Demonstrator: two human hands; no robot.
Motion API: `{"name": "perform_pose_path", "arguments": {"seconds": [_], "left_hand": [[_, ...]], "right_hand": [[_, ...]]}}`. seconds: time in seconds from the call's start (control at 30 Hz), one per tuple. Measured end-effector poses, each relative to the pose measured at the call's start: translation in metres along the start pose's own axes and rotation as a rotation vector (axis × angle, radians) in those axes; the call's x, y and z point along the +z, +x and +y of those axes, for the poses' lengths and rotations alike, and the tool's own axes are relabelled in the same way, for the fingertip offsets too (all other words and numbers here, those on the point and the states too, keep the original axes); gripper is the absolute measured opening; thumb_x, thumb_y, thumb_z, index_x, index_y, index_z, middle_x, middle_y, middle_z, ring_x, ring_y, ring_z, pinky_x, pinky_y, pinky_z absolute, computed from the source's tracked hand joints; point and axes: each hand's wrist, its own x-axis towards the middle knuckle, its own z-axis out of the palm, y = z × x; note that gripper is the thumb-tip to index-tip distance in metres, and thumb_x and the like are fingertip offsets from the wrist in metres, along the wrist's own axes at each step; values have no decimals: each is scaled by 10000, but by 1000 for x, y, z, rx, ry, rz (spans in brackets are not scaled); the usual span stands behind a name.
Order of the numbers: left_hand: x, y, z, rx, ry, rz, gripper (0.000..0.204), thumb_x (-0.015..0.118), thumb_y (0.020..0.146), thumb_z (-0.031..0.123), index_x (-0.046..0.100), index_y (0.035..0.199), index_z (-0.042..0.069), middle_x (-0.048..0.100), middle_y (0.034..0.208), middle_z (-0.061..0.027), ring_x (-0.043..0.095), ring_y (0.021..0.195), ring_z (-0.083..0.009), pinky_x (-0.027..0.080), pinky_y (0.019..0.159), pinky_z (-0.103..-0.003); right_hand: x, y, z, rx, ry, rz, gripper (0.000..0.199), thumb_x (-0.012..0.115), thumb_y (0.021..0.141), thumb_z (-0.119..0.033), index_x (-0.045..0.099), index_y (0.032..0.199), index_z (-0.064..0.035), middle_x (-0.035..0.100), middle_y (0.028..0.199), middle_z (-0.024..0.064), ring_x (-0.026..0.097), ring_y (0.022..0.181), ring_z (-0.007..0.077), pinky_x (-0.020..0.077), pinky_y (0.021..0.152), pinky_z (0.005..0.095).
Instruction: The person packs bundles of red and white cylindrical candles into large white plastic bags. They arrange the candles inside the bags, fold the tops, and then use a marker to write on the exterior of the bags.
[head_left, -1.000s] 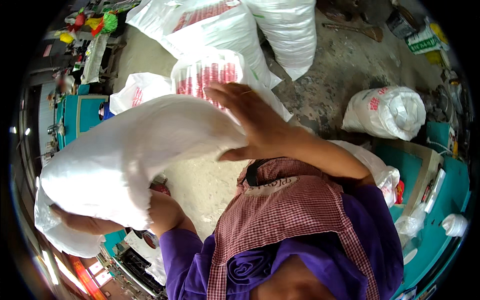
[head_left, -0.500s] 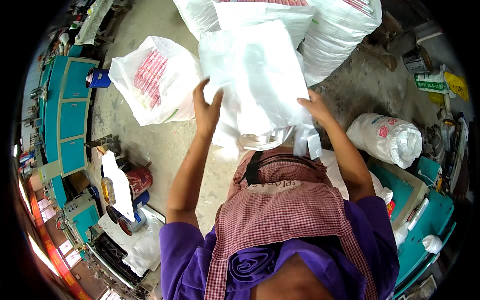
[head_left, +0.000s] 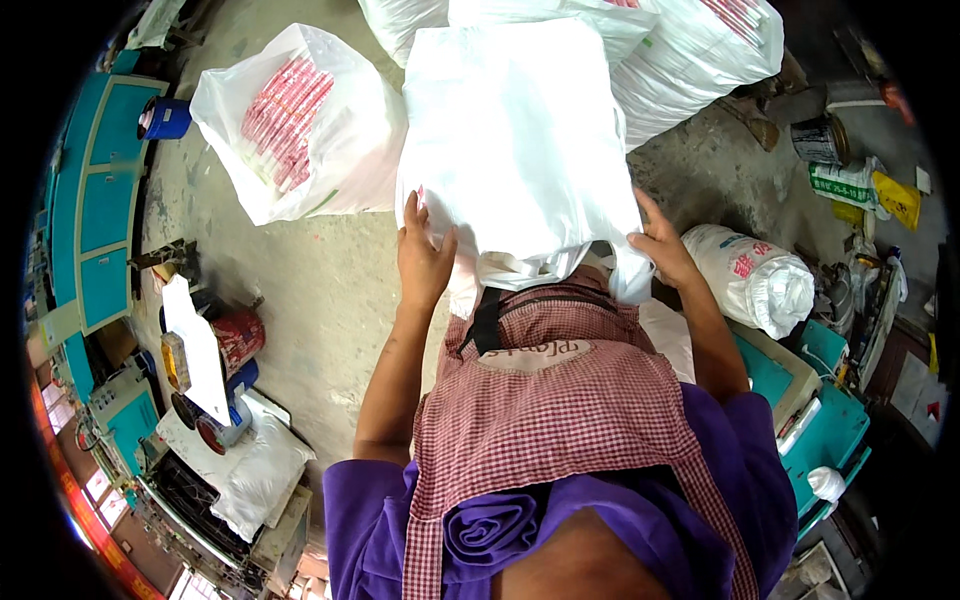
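Note:
I hold a large white plastic sack (head_left: 515, 140) upright in front of my chest. My left hand (head_left: 422, 255) presses flat against its lower left side. Gripping its lower right corner is my right hand (head_left: 662, 248). The sack's bunched bottom edge hangs over my red checked apron (head_left: 560, 410). Both my forearms come up from the purple sleeves at the bottom of the head view.
Filled white sacks with red print lie on the concrete floor at the upper left (head_left: 300, 120), at the top right (head_left: 700, 60) and at the right (head_left: 760, 280). Teal machines stand at the left (head_left: 100, 220) and right (head_left: 810, 410). A tin can (head_left: 820, 138) sits at the far right.
The sack swung from my left side up to the middle in front of me. My left hand came out from under it and now lies on its side; my right hand moved to its corner.

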Motion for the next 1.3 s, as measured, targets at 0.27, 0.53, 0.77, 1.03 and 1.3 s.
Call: {"name": "perform_pose_path", "arguments": {"seconds": [0.27,0.53,0.77,1.03,1.3], "left_hand": [[2,-11,-15,-212,-462,-128,694,571,817,25,208,1405,85,562,941,-105,531,807,-136,456,728,-284],[-32,-28,27,-379,-739,-401,637,432,874,5,190,1432,196,590,991,-83,575,752,-94,459,508,-210],[-16,-10,22,369,698,-269,437,571,705,47,608,1113,201,512,1206,-34,529,1026,-234,483,805,-351],[-16,8,6,827,471,-437,291,548,757,57,608,1034,123,644,955,-66,599,951,-184,436,925,-362],[4,61,43,262,456,-604,342,507,870,393,616,948,78,642,733,-126,624,715,-300,472,645,-400]], "right_hand": [[-25,-8,-2,2,-216,-127,392,439,822,22,540,1197,-28,612,1038,63,568,859,118,442,769,230],[-20,-7,-2,-183,-312,-244,390,525,789,80,582,1155,-43,627,1054,69,593,932,136,465,789,238],[-10,1,-3,-678,-1156,26,460,646,658,22,625,1075,-170,541,1095,13,545,968,200,476,734,330],[-12,4,-12,-934,-1171,-271,259,604,676,51,659,878,-101,606,1010,46,500,1091,218,439,857,346],[17,39,-51,-515,-638,-298,273,534,770,36,604,1022,-44,642,918,127,625,820,264,474,747,343]]}}
